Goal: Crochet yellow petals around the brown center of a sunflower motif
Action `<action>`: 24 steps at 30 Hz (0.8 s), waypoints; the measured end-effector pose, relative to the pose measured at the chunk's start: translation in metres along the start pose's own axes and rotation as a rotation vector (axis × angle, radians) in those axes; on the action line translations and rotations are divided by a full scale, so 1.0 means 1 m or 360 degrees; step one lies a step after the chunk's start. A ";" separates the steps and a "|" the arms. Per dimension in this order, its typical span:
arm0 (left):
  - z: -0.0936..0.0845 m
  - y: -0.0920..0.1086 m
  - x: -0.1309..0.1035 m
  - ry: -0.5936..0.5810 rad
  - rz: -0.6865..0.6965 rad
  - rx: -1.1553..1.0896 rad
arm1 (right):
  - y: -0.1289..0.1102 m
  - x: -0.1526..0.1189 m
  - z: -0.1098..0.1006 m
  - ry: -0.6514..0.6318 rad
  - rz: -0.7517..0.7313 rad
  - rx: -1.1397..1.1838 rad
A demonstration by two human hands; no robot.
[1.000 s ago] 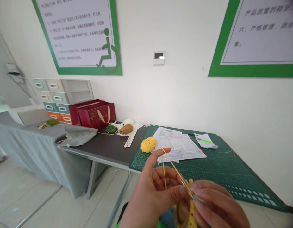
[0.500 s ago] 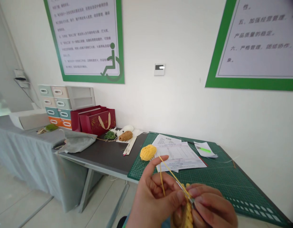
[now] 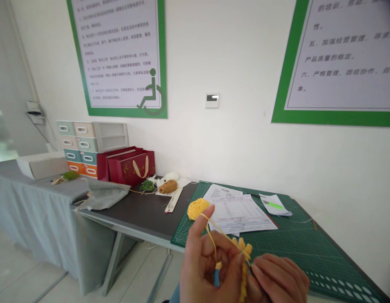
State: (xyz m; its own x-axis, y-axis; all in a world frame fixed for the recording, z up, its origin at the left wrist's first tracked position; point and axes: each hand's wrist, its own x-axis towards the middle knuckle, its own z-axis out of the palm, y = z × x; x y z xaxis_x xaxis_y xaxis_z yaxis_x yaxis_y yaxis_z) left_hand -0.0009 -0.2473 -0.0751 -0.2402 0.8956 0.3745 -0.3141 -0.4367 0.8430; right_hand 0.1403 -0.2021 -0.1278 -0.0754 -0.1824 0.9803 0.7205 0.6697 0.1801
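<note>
My left hand pinches a yellow crocheted piece between thumb and fingers, with its index finger raised. Over that finger runs a strand of yellow yarn, stretched down to the piece. A thin crochet hook is in the closed fingers of my right hand, its tip at the edge of the piece. The lower part of the piece is hidden by my hands. Behind my left index finger, a ball of yellow yarn lies on the green cutting mat. Something blue shows between my left fingers.
Printed sheets and a small paper with a bright green pen lie on the mat. To the left are a brown yarn ball, a grey cloth bag, red gift bags and stacked drawers. A wall stands behind.
My raised left index finger has bent and moved slightly left. More of the yellow piece's petal-like upper edge shows above my fingers. The hook appears steeper, and the view has tilted up a little.
</note>
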 end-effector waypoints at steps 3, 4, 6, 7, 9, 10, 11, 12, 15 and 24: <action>-0.003 -0.001 -0.001 -0.0007 0.0007 0.0144 | -0.003 0.004 -0.010 -0.0096 0.0219 0.0122; -0.004 0.000 -0.001 -0.0024 -0.0006 0.0155 | -0.004 0.007 -0.012 -0.0128 0.0261 0.0195; -0.006 0.002 -0.001 -0.0072 -0.0028 0.0139 | -0.008 0.015 -0.011 -0.0161 0.0393 0.0388; -0.007 0.004 0.000 -0.0095 -0.0038 0.0122 | -0.011 0.018 -0.010 -0.0123 0.0516 0.0498; -0.009 0.008 0.001 -0.0126 -0.0059 0.0097 | -0.017 0.025 -0.005 0.0018 0.0809 0.0720; -0.010 0.010 0.002 -0.0136 -0.0076 0.0084 | -0.020 0.027 -0.004 0.0070 0.0941 0.0830; -0.010 0.013 0.003 -0.0153 -0.0106 0.0060 | -0.023 0.028 -0.002 0.0099 0.1057 0.0938; -0.011 0.015 0.005 -0.0182 -0.0149 0.0013 | -0.025 0.028 -0.001 0.0099 0.1167 0.1044; -0.013 0.021 0.011 -0.0306 -0.0319 -0.0215 | -0.025 0.025 -0.002 0.0040 0.1578 0.1349; -0.012 0.014 0.014 -0.0432 -0.0476 -0.0518 | -0.035 0.019 0.006 -0.0147 0.2176 0.2084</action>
State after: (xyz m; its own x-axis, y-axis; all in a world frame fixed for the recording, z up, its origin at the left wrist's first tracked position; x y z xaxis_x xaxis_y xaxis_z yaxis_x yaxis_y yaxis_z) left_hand -0.0201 -0.2422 -0.0628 0.1373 0.9561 0.2590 -0.6126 -0.1236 0.7807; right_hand 0.1094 -0.2244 -0.1146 -0.0478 0.8778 0.4766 -0.5918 0.3595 -0.7215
